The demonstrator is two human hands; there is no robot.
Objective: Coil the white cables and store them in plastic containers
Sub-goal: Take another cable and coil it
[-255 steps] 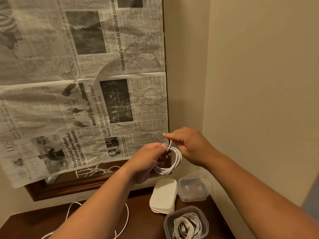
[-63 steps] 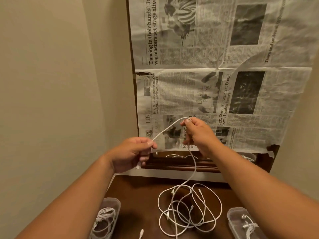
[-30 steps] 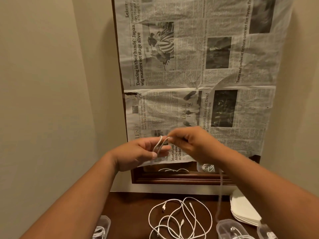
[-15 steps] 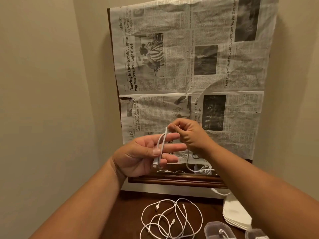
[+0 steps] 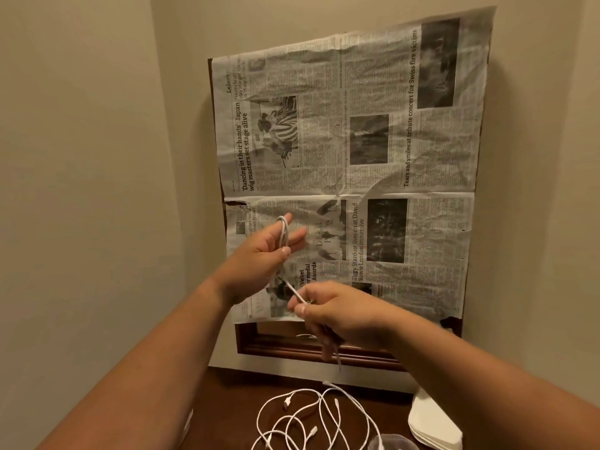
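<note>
A white cable [image 5: 283,233] is looped over the raised fingers of my left hand [image 5: 259,259], whose thumb presses the strands against the palm. From there the cable runs down and right into my right hand [image 5: 337,315], which pinches it between thumb and fingers; the rest hangs blurred below that hand. A tangle of loose white cables [image 5: 311,417] lies on the dark wooden table [image 5: 227,410] beneath. The rim of a clear plastic container [image 5: 391,442] shows at the bottom edge.
A stack of white lids [image 5: 433,423] sits at the table's right edge. Newspaper [image 5: 357,157] covers a wood-framed mirror [image 5: 292,347] leaning on the back wall. Beige walls close in on the left and right.
My right hand has dropped from beside my left fingertips to below the left hand, drawing the cable down across the palm. The view has tilted upward, hiding most containers.
</note>
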